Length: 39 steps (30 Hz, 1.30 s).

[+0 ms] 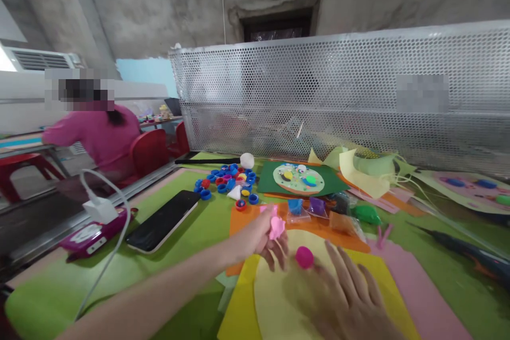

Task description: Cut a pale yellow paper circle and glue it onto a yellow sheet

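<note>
My left hand [266,238] is closed around a lump of light pink clay [276,226], held just above the pale yellow foam sheet [279,297]. My right hand [350,297] rests low on that sheet with its fingers stretched out and spread, holding nothing. A small magenta clay ball [304,257] lies on the sheet between the two hands, just beyond my right fingertips. Behind them, on an orange sheet [247,218], lie small bags of coloured clay [306,207].
A black phone [163,220] and a pink device with a white charger [95,223] lie at left. Several blue bottle caps [225,180] and a decorated round plate [298,178] sit farther back. A perforated metal screen [338,95] bounds the table. A person in pink [99,133] sits left.
</note>
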Available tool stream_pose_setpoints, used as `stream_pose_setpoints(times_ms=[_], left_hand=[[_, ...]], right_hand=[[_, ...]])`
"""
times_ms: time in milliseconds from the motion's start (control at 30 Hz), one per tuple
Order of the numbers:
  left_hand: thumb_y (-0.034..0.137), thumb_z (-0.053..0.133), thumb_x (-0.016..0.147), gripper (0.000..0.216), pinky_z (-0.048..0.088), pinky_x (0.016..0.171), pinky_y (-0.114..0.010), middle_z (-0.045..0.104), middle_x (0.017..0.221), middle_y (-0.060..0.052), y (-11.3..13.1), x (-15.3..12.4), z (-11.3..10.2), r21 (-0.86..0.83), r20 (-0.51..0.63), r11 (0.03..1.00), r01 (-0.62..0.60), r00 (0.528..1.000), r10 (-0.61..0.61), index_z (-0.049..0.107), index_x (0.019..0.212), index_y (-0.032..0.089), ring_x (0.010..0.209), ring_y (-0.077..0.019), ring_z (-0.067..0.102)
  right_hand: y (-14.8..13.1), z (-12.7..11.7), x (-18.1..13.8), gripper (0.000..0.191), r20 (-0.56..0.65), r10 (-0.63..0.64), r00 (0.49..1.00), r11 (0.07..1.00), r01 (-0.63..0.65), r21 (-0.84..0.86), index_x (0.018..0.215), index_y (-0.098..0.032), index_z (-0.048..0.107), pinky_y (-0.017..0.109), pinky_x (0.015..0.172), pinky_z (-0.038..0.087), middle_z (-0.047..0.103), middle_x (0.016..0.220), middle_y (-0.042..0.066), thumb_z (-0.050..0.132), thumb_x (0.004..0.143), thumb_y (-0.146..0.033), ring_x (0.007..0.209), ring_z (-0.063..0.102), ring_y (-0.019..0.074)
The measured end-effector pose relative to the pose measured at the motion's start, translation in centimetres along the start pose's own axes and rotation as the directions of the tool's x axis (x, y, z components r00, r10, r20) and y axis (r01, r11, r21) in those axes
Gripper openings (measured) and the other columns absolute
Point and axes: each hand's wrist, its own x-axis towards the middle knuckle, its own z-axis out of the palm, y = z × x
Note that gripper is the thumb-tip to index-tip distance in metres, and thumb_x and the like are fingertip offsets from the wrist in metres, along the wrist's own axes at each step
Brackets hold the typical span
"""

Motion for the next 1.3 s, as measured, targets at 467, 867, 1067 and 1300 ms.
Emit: stream_pose_setpoints(times_ms=[467,867,1067,1300], left_hand=[[0.046,0.051,0.085,0.038,0.031,0.048,-0.023,0.07,0.061,-0.006,0.1,-2.1,3.3,-0.02,0.182,0.991,-0.134,0.974,0.135,0.059,0.069,0.013,0.046,-0.0119,0.062],[0.054,0.067,0.069,0.047,0.048,0.065,-0.03,0.067,0.106,-0.02,-0.7,-0.8,3.2,-0.282,0.201,0.959,-0.033,0.975,0.093,0.063,0.09,0.013,0.086,-0.0253,0.069],[0.045,0.077,0.062,0.043,0.05,0.075,-0.032,0.072,0.091,-0.013,-0.9,-0.6,3.9,-0.304,0.214,0.948,-0.093,0.963,0.163,0.068,0.089,0.013,0.09,-0.0262,0.068],[0.052,0.065,0.073,0.045,0.052,0.077,-0.04,0.072,0.091,-0.018,-0.8,-1.0,4.5,-0.365,0.12,0.927,-0.089,0.983,0.141,0.067,0.089,0.009,0.085,-0.0283,0.07]], right_hand=[[-2.5,-6.2,10.0,0.028,0.538,0.183,0.823,0.557,-0.538,0.633,0.106,-0.024,0.064,0.026,0.067,0.052,0.071,0.092,0.001,0.047,0.084,-0.024,0.079,0.066,0.0175],[2.8,-6.8,8.9,0.029,0.161,0.684,0.712,0.515,-0.627,0.584,0.083,-0.022,0.068,0.031,0.07,0.052,0.072,0.084,0.005,0.055,0.073,-0.045,0.08,0.066,0.0241],[-1.6,-5.5,8.6,0.03,0.376,0.296,0.878,0.666,-0.471,0.578,0.104,-0.024,0.065,0.026,0.062,0.053,0.072,0.088,0.002,0.042,0.086,-0.033,0.074,0.067,0.018],[-0.6,-5.5,8.0,0.024,0.195,0.487,0.851,0.665,-0.506,0.55,0.076,-0.025,0.068,0.021,0.054,0.052,0.072,0.071,-0.001,0.047,0.084,-0.033,0.062,0.067,0.0161]])
